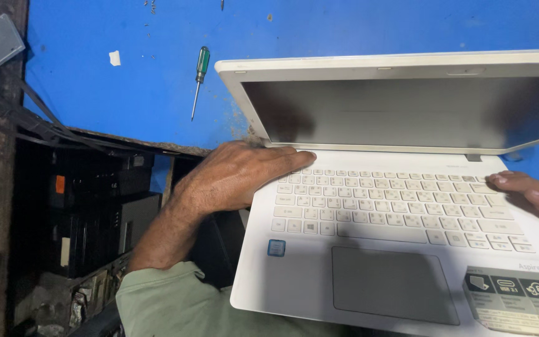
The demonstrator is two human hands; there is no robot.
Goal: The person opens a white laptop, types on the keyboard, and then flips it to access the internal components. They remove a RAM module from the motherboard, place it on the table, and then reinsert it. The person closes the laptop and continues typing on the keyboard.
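Head view: both hands are resting on a white laptop [407, 237] on the blue table [126, 87].
Left hand [238, 178] is lying flat at the far-left keyboard corner, gripping nothing; right hand [534, 200] is touching the right edge, fingers loosely open.

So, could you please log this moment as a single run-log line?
left hand: rests on white laptop, top-left of keyboard | right hand: touches keyboard's right edge | lid: partly open, screen dark | green-handled screwdriver: on blue table, untouched
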